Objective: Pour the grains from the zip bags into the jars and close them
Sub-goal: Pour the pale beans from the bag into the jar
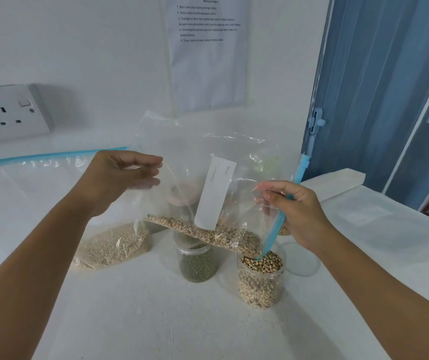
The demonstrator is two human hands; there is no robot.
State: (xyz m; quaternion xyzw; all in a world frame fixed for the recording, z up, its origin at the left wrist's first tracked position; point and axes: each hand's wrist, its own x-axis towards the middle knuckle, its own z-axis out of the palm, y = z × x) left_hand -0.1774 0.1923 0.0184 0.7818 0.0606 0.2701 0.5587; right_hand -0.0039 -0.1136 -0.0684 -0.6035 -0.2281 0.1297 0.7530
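Bean jar [261, 279] lower right, open | left hand [119, 175] pinches zip bag [203, 203] corner | right hand [294, 211] fingers clamped on its blue zip, beans spilling into jar

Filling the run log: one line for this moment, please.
pouring | both hands hold clear zip bag | pale beans entering open plastic jar

"Date", "Contents" on bag label [214, 193]
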